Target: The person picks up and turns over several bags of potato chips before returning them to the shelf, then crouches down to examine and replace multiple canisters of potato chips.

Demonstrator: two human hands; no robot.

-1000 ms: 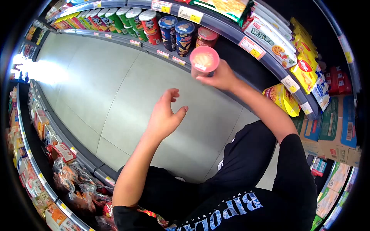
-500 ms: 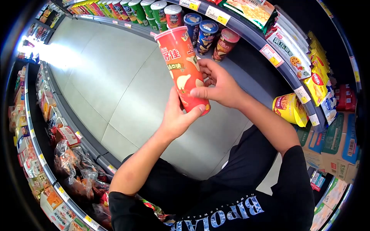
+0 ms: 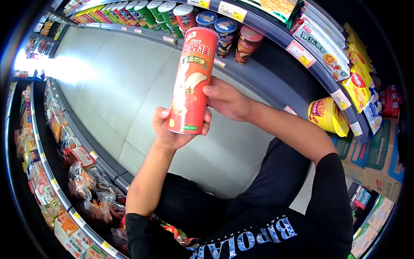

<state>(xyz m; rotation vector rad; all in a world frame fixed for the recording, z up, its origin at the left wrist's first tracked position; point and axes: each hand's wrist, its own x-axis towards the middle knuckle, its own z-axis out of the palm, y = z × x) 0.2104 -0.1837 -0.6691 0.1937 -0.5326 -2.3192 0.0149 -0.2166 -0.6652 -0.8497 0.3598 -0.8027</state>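
Observation:
A tall red potato chip canister [image 3: 192, 77] is raised in front of me, its top leaning slightly to the right. Its front label with a tomato and chips faces me. My left hand [image 3: 172, 134] is closed around the bottom end, thumb on the left side and fingertips showing at the right. On the canister's right side rests my right hand [image 3: 230, 101], its thumb at the edge and its other fingers partly hidden behind. Beyond the top stand blue canisters [image 3: 224, 39] and a brown-red canister [image 3: 249, 44] on the low shelf.
Green canisters [image 3: 142, 9] line the far shelf. Yellow snack bags [image 3: 357, 84] hang over the right shelf edge, above a yellow tub [image 3: 327, 115] and cardboard boxes [image 3: 383, 162]. Plastic-wrapped food [image 3: 88, 187] fills the left shelf. Pale floor tiles [image 3: 116, 86] run between the shelves.
The canister has turned so that its front label faces me, and its bottom has swung left. My left hand has moved left with it. My right hand has shifted slightly along its side.

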